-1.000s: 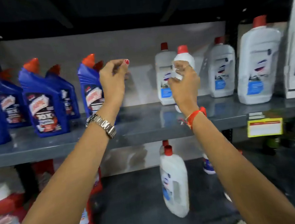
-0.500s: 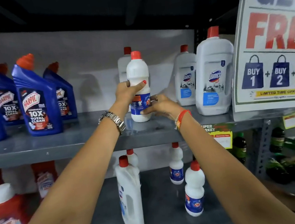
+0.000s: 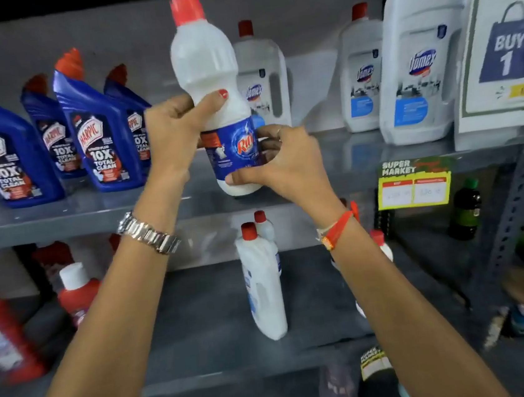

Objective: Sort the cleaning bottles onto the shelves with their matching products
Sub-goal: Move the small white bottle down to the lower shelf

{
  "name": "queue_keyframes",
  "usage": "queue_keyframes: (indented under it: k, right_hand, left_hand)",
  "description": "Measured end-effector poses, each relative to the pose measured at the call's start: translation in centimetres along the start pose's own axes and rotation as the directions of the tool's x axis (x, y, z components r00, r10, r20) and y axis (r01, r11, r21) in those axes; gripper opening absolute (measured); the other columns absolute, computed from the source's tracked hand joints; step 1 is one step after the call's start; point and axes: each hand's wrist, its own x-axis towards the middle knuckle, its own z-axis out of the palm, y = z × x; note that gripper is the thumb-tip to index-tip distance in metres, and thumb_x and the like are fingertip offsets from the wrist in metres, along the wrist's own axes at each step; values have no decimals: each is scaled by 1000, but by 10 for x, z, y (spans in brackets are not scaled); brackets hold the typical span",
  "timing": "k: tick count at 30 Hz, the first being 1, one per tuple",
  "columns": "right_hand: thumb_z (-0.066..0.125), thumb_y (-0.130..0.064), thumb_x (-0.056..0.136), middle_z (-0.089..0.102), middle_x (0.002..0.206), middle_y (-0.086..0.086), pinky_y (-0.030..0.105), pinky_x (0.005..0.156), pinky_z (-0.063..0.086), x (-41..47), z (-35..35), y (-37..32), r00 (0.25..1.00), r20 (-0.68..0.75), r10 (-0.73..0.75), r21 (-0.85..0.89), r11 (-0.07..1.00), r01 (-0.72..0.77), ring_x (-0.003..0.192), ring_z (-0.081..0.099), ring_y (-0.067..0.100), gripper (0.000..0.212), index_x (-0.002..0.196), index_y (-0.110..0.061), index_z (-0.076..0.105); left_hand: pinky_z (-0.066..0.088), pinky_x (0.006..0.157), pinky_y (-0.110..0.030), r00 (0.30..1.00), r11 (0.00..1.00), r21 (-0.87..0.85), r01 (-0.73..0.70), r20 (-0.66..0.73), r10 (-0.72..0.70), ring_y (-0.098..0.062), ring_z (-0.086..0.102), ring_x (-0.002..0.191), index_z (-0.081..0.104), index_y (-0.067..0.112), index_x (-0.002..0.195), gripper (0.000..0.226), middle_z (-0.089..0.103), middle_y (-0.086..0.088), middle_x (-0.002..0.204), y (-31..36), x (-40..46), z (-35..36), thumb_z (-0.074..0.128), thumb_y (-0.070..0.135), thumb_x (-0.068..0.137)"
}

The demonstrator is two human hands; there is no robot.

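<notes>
Lifting the Rin bottle (image 3: 216, 105) off the upper shelf (image 3: 76, 216), you now hold it tilted in front of the shelf edge, where half a second ago it stood upright on it. Your left hand (image 3: 175, 133) grips its waist, your right hand (image 3: 282, 160) clasps its base. It doesn't match the Domex bottles (image 3: 418, 63) here; similar ones stand on the lower shelf (image 3: 202, 319).

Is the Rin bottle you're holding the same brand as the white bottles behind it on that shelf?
No, the Rin bottle in both hands carries a blue Rin label, while the white bottles behind it read Domex.
</notes>
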Motion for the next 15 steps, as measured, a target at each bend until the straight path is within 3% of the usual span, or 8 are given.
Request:
queue_keyframes:
  k: [3, 6, 7, 8, 11, 15]
  right_hand:
    - [87, -39, 41, 73, 89, -5, 33, 78, 59, -33, 14, -7, 1000, -1, -29, 12, 1000, 29, 79, 68, 7, 64, 97, -21, 65]
    - [86, -40, 37, 75, 88, -3, 40, 76, 59, -71, 44, 12, 999, 46, 27, 76, 997, -30, 79, 70, 10, 62, 93, -25, 64]
    - [86, -39, 38, 75, 87, -3, 39, 76, 60, -85, 56, 23, 997, 63, 54, 89, 994, -59, 78, 70, 9, 61, 93, -26, 63]
    - [86, -39, 40, 75, 87, -3, 38, 75, 60, -99, 70, 35, 993, 78, 83, 96, 991, -90, 78, 70, 9, 62, 95, -25, 62]
    - [88, -30, 48, 74, 89, -1, 34, 74, 59, -132, 110, 79, 978, 130, 164, 104, 979, -177, 80, 70, 12, 61, 102, -19, 62]
    - [87, -27, 50, 67, 82, -12, 27, 70, 57, -158, 157, 134, 923, 227, 311, 1, 947, -320, 70, 64, 0, 59, 102, -23, 60]
  left_hand:
    - [53, 56, -19, 999, 999, 30, -44, 24, 43, -6, 68, 66, 68, 19, 71, 9, 73, 14, 63, 11, -28, -25, 73, 25, 68]
    - [46, 55, -4, 994, 988, 116, -99, 56, 93, 10, 62, 60, 63, 3, 65, 16, 71, 3, 73, -4, -69, -49, 73, 14, 70]
    - [43, 53, -2, 993, 983, 157, -93, 81, 81, 14, 59, 56, 65, 4, 68, 12, 70, 1, 68, -16, -84, -57, 74, 12, 68]
    - [44, 53, -3, 995, 978, 199, -55, 88, 38, 14, 59, 57, 69, 9, 77, 15, 73, 3, 65, -29, -99, -65, 77, 13, 65]
    - [51, 60, -10, 990, 969, 232, 88, 86, -111, 9, 63, 67, 67, 12, 91, 41, 68, -3, 95, -80, -138, -89, 84, 11, 54]
    - [52, 64, -9, 957, 925, 306, 226, 107, -270, 8, 65, 72, 67, 6, 98, 44, 68, -9, 97, -149, -170, -116, 81, -1, 57]
